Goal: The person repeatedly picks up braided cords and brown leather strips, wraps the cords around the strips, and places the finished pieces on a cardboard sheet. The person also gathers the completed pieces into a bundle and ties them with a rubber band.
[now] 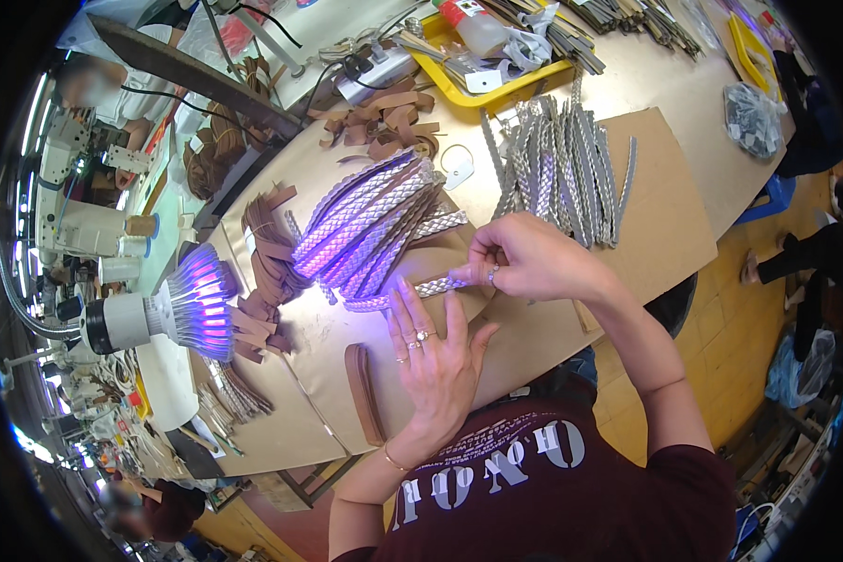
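Note:
A silver braided strap [433, 287] lies crosswise on the table before me. My left hand [433, 361] is flat, fingers stretched out, its fingertips resting on the strap. To the right, my right hand [541, 258] pinches the strap's end between thumb and finger. Just beyond my hands sits a thick looped pile of similar braided straps [370, 225], lit purple. A folded brown leather strip [364, 393] lies to the left of my left wrist.
A lamp [197, 304] stands at the left. Brown strips [270, 248] lie beside the pile, with brown offcuts [389, 122] behind. More braided straps [557, 169] rest on cardboard [670, 201] at right. A yellow tray [459, 96] is at the back. Other people are nearby.

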The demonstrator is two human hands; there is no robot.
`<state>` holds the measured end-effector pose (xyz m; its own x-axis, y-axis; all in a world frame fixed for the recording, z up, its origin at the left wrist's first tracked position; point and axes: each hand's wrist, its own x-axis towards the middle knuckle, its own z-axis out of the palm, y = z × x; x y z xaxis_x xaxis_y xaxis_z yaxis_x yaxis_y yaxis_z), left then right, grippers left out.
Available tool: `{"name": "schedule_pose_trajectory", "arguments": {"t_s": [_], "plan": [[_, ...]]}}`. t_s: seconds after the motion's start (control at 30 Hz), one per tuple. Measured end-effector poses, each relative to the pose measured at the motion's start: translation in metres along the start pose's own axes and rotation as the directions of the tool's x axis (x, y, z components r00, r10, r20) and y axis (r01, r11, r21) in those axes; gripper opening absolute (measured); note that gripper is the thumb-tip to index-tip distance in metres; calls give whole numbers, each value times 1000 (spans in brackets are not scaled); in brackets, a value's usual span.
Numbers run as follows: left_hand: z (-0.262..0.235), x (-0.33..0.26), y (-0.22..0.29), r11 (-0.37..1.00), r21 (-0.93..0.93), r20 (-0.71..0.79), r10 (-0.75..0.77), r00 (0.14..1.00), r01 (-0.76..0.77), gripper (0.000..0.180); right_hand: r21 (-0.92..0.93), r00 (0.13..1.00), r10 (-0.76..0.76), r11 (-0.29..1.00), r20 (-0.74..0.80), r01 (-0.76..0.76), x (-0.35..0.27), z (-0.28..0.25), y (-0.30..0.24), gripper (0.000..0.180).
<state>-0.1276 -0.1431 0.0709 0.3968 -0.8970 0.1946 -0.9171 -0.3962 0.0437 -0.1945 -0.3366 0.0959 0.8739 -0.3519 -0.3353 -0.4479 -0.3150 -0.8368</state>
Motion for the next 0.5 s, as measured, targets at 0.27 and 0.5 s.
{"name": "schedule_pose_trajectory", "arguments": {"t_s": [0.27,0.5], "plan": [[0,2,3,1000,14,-12,-21,1000,22,60,10,998,49,999,-32,-49,-1,1,-5,39],[1,2,4,999,22,-29,-26,999,26,58,11,998,17,1000,-61,-16,-2,1,-10,36]]}}
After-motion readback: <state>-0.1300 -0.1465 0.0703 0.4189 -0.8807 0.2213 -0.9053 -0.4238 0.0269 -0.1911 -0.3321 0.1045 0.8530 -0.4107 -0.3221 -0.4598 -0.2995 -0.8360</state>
